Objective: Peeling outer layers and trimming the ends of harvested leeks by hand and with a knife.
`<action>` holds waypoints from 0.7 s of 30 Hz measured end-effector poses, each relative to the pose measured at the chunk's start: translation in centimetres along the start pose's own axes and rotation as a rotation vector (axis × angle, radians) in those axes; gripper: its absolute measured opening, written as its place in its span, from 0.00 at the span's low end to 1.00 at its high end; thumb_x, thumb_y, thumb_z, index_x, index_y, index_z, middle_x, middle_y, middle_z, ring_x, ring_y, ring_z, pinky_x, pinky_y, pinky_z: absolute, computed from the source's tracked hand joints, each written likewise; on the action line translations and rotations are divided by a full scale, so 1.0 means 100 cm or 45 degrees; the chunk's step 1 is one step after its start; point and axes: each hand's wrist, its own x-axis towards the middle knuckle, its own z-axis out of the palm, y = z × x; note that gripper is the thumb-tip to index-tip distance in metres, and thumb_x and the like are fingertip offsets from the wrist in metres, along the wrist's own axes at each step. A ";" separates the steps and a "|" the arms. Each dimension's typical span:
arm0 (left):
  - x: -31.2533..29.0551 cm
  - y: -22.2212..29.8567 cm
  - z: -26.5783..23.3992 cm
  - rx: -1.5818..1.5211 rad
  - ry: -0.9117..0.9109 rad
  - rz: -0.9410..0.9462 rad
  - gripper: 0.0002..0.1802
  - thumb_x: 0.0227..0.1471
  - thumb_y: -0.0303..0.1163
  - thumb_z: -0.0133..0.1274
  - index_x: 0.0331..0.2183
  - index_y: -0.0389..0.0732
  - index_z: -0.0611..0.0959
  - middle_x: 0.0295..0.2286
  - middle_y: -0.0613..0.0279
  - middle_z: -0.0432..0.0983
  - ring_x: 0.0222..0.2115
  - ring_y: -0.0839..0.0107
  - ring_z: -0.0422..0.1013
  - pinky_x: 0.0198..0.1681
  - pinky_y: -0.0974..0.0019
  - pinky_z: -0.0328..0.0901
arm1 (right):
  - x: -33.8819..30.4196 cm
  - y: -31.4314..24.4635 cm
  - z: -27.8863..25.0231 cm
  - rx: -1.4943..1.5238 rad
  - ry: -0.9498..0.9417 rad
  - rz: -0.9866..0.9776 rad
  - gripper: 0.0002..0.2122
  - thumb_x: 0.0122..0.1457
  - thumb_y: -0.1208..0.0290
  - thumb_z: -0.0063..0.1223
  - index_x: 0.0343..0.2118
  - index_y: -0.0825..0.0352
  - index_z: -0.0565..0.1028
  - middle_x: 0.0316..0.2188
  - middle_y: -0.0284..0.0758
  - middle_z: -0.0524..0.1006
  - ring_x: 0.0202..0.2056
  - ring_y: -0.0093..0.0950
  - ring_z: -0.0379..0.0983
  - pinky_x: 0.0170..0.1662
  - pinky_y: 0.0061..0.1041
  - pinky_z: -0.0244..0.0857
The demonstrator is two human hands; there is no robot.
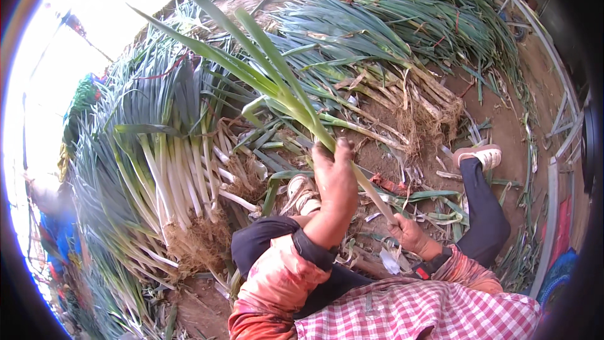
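A long leek (296, 104) is held slantwise in front of me, its green leaves fanning up to the far left. My left hand (338, 179) is closed around the stalk just below where the leaves part. Lower and to the right, my right hand (410, 235) grips the white end of the same stalk. Whether roots remain on that end is hidden by the fingers. To the left lies a heap of cleaned-looking white-stemmed leeks (170, 176) with brown roots. Beyond my hands, more leeks (384, 88) lie with dry husks and roots pointing toward me.
Loose leaves and peelings (434, 198) litter the dirt floor around my shoes (481, 156). A metal frame (550, 214) runs along the right edge. Another pile of leeks (453, 12) lies at the far right. Blue cloth or bags (60, 236) show at the left rim.
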 end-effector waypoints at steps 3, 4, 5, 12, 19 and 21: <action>-0.003 0.016 -0.006 -0.011 -0.120 -0.034 0.18 0.49 0.27 0.43 0.43 0.35 0.61 0.36 0.60 0.65 0.33 0.77 0.62 0.36 0.75 0.58 | 0.014 -0.011 -0.002 -0.139 -0.016 -0.027 0.10 0.54 0.64 0.42 0.32 0.66 0.65 0.16 0.36 0.66 0.20 0.27 0.63 0.24 0.25 0.58; -0.001 0.024 -0.008 -0.097 -0.198 0.043 0.24 0.49 0.26 0.42 0.48 0.34 0.58 0.38 0.60 0.62 0.34 0.78 0.60 0.35 0.76 0.57 | 0.022 -0.022 -0.002 -0.174 -0.031 -0.055 0.10 0.54 0.65 0.42 0.33 0.67 0.65 0.17 0.36 0.67 0.20 0.28 0.64 0.24 0.26 0.58; 0.001 0.036 -0.007 -0.126 -0.202 0.236 0.28 0.48 0.24 0.42 0.51 0.36 0.53 0.45 0.57 0.58 0.42 0.74 0.58 0.42 0.74 0.55 | 0.046 -0.038 -0.003 -0.196 -0.063 -0.093 0.11 0.54 0.66 0.41 0.36 0.67 0.65 0.17 0.36 0.67 0.21 0.29 0.65 0.25 0.26 0.59; 0.012 0.079 -0.049 0.041 0.169 0.821 0.26 0.46 0.21 0.36 0.50 0.37 0.56 0.45 0.56 0.57 0.47 0.65 0.56 0.45 0.64 0.57 | 0.342 -0.324 0.010 -0.458 0.672 -0.430 0.24 0.50 0.62 0.41 0.47 0.69 0.55 0.44 0.48 0.61 0.44 0.43 0.60 0.46 0.33 0.55; 0.008 0.079 -0.067 -0.194 -0.066 -0.028 0.26 0.44 0.23 0.38 0.49 0.36 0.58 0.45 0.55 0.58 0.43 0.63 0.61 0.38 0.65 0.64 | 0.325 -0.068 0.007 -0.392 0.354 -0.292 0.16 0.45 0.62 0.47 0.32 0.70 0.68 0.30 0.47 0.70 0.34 0.41 0.67 0.36 0.35 0.61; 0.010 0.080 -0.065 -0.135 -0.050 -0.070 0.26 0.44 0.23 0.39 0.48 0.36 0.58 0.43 0.55 0.60 0.40 0.64 0.64 0.35 0.68 0.65 | 0.290 0.003 0.005 -0.479 0.142 0.070 0.14 0.43 0.64 0.48 0.28 0.71 0.69 0.26 0.46 0.71 0.31 0.40 0.68 0.34 0.35 0.61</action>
